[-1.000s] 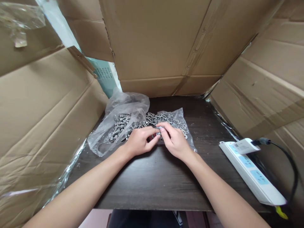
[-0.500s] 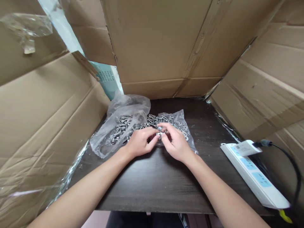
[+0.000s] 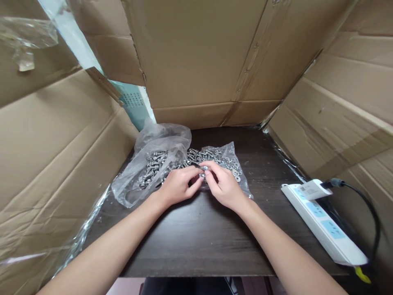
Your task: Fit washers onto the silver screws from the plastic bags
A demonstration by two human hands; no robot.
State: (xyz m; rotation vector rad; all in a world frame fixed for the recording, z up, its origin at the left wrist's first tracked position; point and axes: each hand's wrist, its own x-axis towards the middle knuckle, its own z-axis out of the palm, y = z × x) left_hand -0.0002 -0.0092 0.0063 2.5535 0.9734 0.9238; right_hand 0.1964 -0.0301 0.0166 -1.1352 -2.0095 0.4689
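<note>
My left hand (image 3: 179, 185) and my right hand (image 3: 224, 184) meet over the near edge of the metal parts. Between their fingertips is a small shiny bolt (image 3: 202, 175), mostly covered by the fingers. Thumb and fingers of my left hand pinch it from the left. My right hand, also closed, grips it from the right. Just beyond the hands lie several loose bolts (image 3: 156, 164) on and around a see-through plastic bag (image 3: 125, 192). Flat washers (image 3: 237, 178) lie on another plastic sheet or bag (image 3: 245, 188) beside my right hand.
The dark wooden table (image 3: 190, 246) is walled by cardboard at the left (image 3: 61, 143), back (image 3: 196, 53) and right (image 3: 344, 114). A white power strip (image 3: 325, 225) with a plugged-in adapter (image 3: 315, 189) and black cable (image 3: 373, 213) lies on the right.
The view has shifted slightly. The right fingers have drawn in closer around the bolt, so less of it shows. Both hands keep their places over the parts.
</note>
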